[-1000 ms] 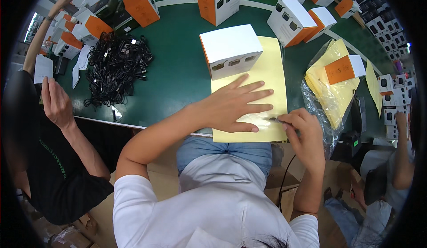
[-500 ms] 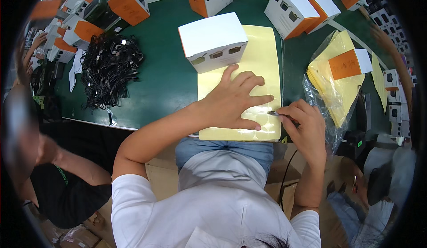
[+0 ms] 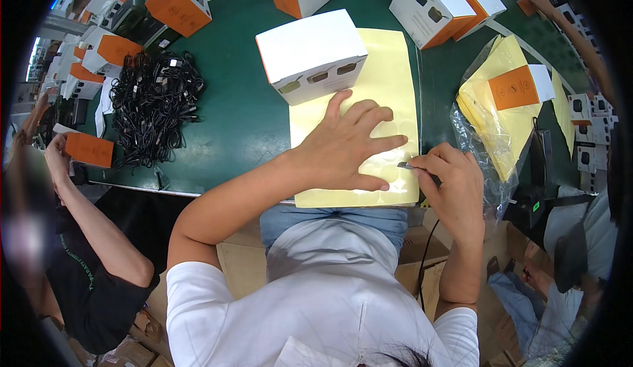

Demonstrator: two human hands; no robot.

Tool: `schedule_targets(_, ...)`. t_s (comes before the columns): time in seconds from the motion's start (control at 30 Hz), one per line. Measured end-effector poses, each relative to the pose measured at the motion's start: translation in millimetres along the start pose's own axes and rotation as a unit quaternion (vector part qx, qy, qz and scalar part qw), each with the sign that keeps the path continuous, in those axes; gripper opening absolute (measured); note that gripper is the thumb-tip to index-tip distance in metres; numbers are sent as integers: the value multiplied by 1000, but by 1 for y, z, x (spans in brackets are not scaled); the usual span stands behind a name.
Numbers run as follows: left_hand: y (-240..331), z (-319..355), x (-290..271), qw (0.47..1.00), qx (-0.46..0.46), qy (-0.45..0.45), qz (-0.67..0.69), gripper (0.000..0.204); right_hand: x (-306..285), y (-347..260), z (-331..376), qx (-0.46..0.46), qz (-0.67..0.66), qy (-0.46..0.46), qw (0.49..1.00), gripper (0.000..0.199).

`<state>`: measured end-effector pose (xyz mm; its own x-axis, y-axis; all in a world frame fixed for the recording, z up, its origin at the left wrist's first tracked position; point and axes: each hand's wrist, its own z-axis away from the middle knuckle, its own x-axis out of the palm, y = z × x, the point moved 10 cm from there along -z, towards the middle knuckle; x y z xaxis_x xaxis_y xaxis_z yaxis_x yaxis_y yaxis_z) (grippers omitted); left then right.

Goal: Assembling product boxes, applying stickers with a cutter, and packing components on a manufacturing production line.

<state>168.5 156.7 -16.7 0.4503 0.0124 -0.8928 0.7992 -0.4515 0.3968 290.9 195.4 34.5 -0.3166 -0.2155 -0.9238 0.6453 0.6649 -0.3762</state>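
Note:
A pale yellow sheet of clear round stickers (image 3: 390, 60) lies in front of me, its near edge at the table's front edge. My left hand (image 3: 346, 144) rests on it with fingers spread, holding nothing. The left fingertips reach close to a white box with orange trim (image 3: 310, 45), which stands on the sheet's far left part. At the sheet's right edge, my right hand (image 3: 452, 181) pinches a slim metal tool (image 3: 407, 165) between thumb and forefinger. The tool's flat tip is over the stickers. Most of its length is hidden in the hand, so its exact kind is unclear.
To the left lies a heap of black cables (image 3: 157, 107). More yellow sheets (image 3: 491, 113) in clear plastic lie at right, with an orange-and-white box (image 3: 514, 88) on them. Boxes (image 3: 432, 8) stand along the far side. A co-worker's hand (image 3: 58, 156) at left holds an orange-sided box (image 3: 90, 149).
My hands and the metal tool stay nearly in place on the sheet. At left, the co-worker's arm has risen to the table's edge with an orange-sided box in the hand.

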Motion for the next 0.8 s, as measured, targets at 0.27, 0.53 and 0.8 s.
schedule_targets(0.27, -1, 1, 2, 1000, 2, 6, 1, 74, 6, -4, 1, 8, -7, -8, 1000, 10)
schedule_targets(0.53, 3, 2, -1, 1000, 7, 20, -23, 85, 5, -12, -2, 11, 55, 58, 997, 23)
schedule_targets(0.8, 6, 2, -3, 999, 12, 22, -46, 85, -17, 3, 9, 74, -63, 64, 993, 22)
